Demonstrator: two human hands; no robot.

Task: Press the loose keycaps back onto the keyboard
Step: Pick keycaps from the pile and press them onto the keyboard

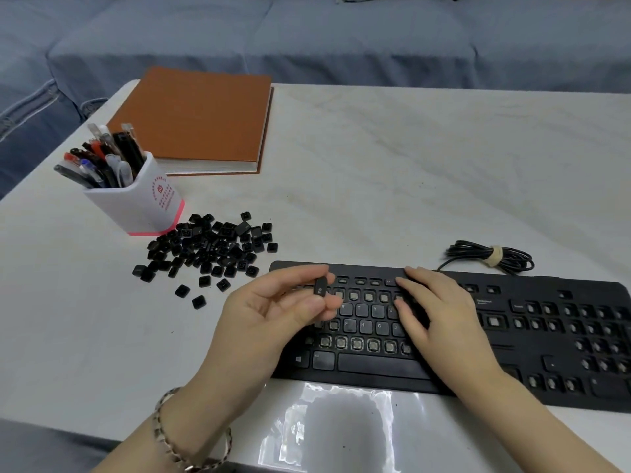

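A black keyboard [532, 336] lies on the white table, most of its key sockets bare, with a few letter keys and the space bar fitted. My left hand [273, 312] hovers over the keyboard's left end and pinches one black keycap [320, 287] between thumb and fingertips. My right hand [433, 312] rests flat on the middle of the keyboard, fingers straight over the upper rows. A pile of loose black keycaps [208, 250] lies on the table to the left of the keyboard.
A white pen holder [143, 203] full of pens stands behind the keycap pile. A brown book [194, 121] lies at the back left. The keyboard's coiled cable [491, 256] sits behind it. A shiny plastic sheet [341, 425] lies at the table's near edge.
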